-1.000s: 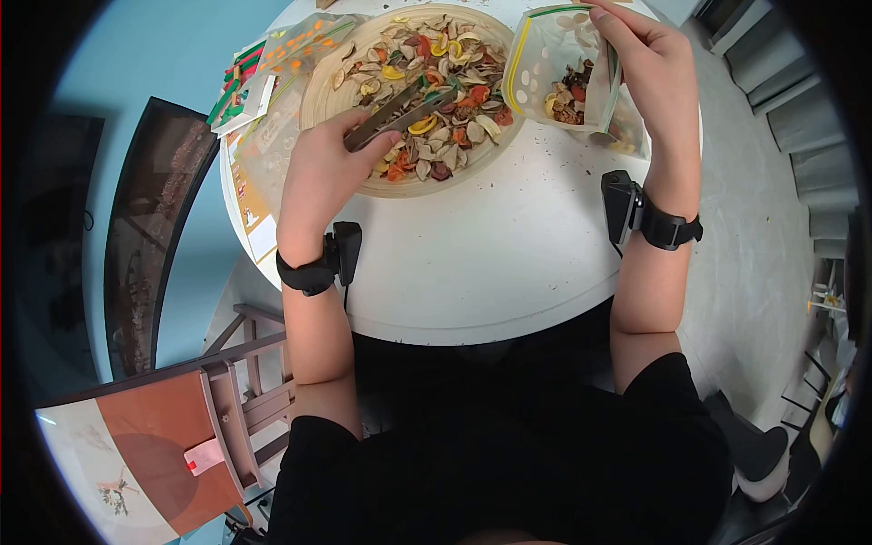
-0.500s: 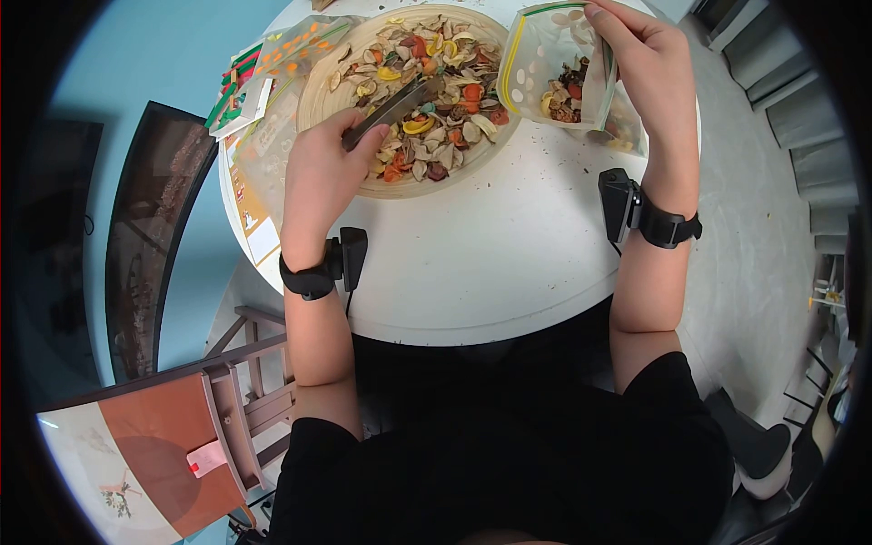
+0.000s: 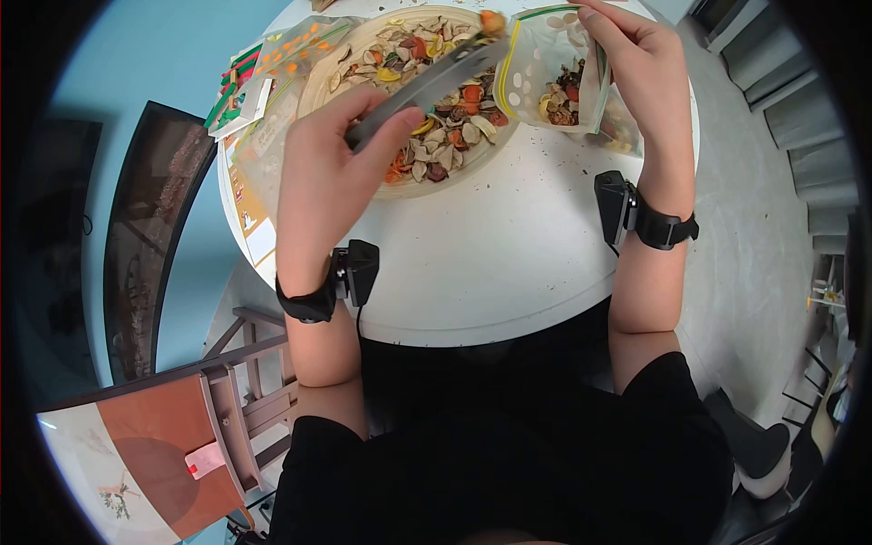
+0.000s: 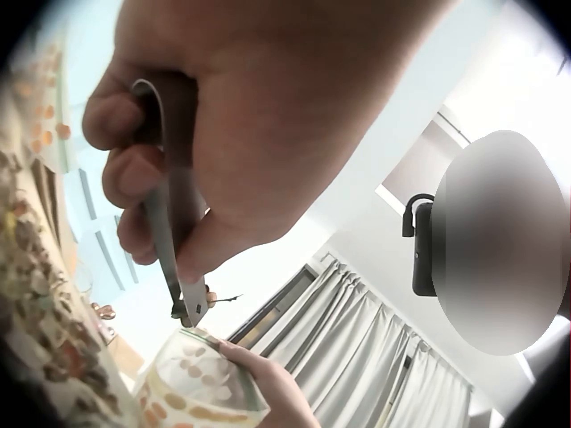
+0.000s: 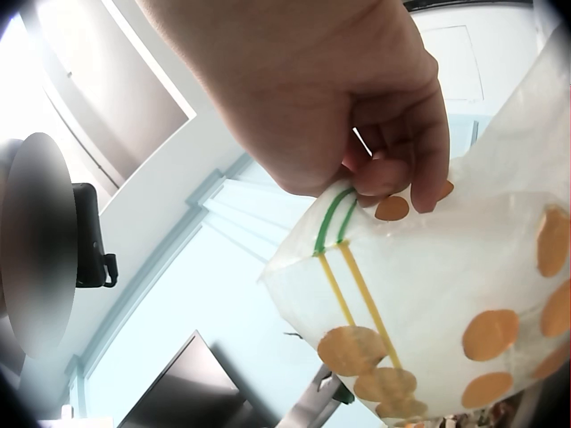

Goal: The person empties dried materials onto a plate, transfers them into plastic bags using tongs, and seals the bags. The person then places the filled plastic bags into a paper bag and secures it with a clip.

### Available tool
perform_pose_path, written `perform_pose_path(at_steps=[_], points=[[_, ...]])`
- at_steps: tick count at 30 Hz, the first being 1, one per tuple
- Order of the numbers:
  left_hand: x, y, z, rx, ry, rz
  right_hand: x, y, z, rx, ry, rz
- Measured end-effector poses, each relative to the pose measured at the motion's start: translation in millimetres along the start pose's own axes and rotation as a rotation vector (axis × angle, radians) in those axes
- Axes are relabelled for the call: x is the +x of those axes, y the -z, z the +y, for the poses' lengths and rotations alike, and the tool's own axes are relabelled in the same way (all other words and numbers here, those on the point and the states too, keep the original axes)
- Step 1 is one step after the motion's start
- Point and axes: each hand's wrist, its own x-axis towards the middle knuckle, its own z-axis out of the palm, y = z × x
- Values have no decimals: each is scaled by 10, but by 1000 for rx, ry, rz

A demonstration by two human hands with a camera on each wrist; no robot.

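My left hand point(image 3: 331, 159) grips metal tongs point(image 3: 422, 91), fingers and thumb curled round the two arms. At the tips is a small orange dried piece point(image 3: 492, 22), raised above the round tray point(image 3: 316, 95). Dried petals and slices point(image 3: 442, 145) in tan, orange, yellow and brown fill this tray. On the right, my right hand point(image 3: 647, 77) pinches the top edge of a zip bag point(image 3: 530, 86) with a green and yellow seal. The bag stands open and holds dark and orange dried pieces point(image 3: 565, 100). In the left wrist view the tong tips point(image 4: 192, 308) overlap the bag's mouth.
A second bag point(image 3: 622, 127) lies behind the held one. Left of the tray are an orange-dotted bag point(image 3: 304, 45), a white box point(image 3: 245, 109) with red and green items, and printed cards point(image 3: 254, 213). Crumbs dot the white table point(image 3: 481, 254).
The left hand has lifted the tongs off the dried pieces and swung their tips up and right toward the bag, carrying an orange piece. The tongs have closed. The right hand stays nearly still.
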Motion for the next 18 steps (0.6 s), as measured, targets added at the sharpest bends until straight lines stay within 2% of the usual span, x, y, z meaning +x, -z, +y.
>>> perform_pose_path(at_steps=[2,5,8,11,14,15,18], points=[[3,-73,117,-3,-19,-27,26,-20,22,12,-35,18],[17,-144,255,-56,75,-143,36,6,10,-24,-60,46],[60,-150,103,-10,27,-48,79,70,72,-32,-39,55],[100,5,-2,-63,80,68,30,80,7,-55,-2,80],[184,193,-339,102,132,83,-3,55,-10,-59,46,104],[190,247,-332,203,261,45,-10,46,-2,-53,64,109],[250,292,-619,376,410,22,84,90,85,1,-37,61]])
